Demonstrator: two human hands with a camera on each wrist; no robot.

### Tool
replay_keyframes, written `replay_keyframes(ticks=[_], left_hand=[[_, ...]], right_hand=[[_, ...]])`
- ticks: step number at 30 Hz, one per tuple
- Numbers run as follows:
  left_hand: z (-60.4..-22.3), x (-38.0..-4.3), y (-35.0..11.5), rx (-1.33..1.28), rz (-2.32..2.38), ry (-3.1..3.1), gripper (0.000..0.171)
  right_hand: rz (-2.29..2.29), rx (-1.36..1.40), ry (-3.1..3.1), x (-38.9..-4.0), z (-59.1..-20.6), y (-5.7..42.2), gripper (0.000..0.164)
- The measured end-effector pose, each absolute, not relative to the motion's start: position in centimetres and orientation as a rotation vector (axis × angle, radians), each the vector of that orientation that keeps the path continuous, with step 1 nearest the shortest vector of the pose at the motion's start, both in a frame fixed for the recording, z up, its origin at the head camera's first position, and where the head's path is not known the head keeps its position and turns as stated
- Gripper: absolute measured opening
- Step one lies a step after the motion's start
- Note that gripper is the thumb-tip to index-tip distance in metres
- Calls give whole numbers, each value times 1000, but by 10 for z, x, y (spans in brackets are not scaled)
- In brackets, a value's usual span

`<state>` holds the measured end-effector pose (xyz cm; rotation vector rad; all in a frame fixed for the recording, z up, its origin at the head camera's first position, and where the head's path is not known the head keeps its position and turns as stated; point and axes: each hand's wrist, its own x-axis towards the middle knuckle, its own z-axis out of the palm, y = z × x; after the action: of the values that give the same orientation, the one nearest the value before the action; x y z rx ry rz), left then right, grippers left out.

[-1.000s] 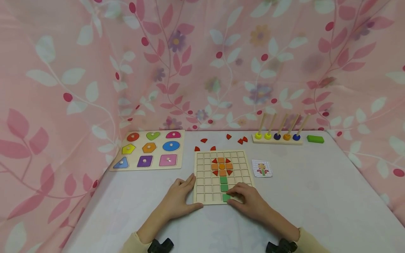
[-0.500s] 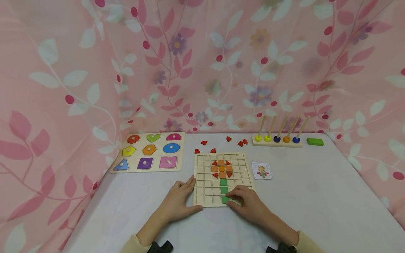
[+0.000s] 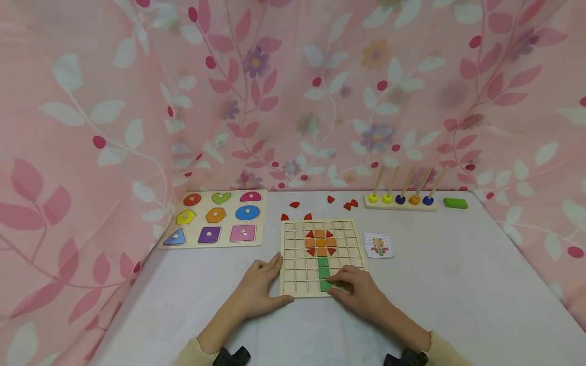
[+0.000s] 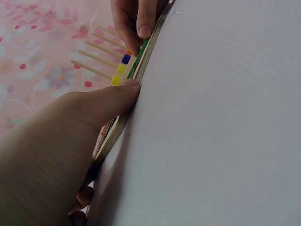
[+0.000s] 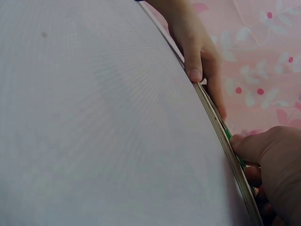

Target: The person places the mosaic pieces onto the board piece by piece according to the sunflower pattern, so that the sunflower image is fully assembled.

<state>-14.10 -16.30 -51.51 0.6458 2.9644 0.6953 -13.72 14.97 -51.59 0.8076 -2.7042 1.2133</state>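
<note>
In the head view, a square wooden grid board (image 3: pixel 299 274) lies in the middle of the table. My left hand (image 3: pixel 256 288) steadies its near left corner, fingers along the left edge and extended thumb against the front edge. With thumb and fingertips, my right hand (image 3: pixel 361 291) pinches a green square tile (image 3: pixel 325 285) lying in the front row. Two other green tiles (image 3: pixel 323 262) continue the column upward to a flower of orange squares (image 3: pixel 331 243), an orange round piece (image 3: pixel 321 243) and red corner pieces (image 3: pixel 311 252). The right fingers partly hide the pinched tile.
A pattern card (image 3: pixel 379 245) lies right of the board. Several loose red pieces (image 3: pixel 295 205) are scattered behind it. A shape puzzle (image 3: pixel 229 243) lies at the back left. At the back right stand a peg rack with beads (image 3: pixel 400 204) and a green block (image 3: pixel 455 203).
The green tile under my right fingers has shifted slightly left and now lines up with the column above it. My left hand stays on the board's corner.
</note>
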Motion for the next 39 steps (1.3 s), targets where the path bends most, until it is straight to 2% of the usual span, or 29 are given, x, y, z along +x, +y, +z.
replay_keyframes(ticks=[31, 39], left_hand=[[-519, -141, -164, 630, 675, 2964, 106], [-518, -141, -165, 624, 708, 2952, 106]], right_hand=[[1225, 837, -2713, -136, -517, 150, 21], [1416, 754, -2748, -141, -504, 154, 18]])
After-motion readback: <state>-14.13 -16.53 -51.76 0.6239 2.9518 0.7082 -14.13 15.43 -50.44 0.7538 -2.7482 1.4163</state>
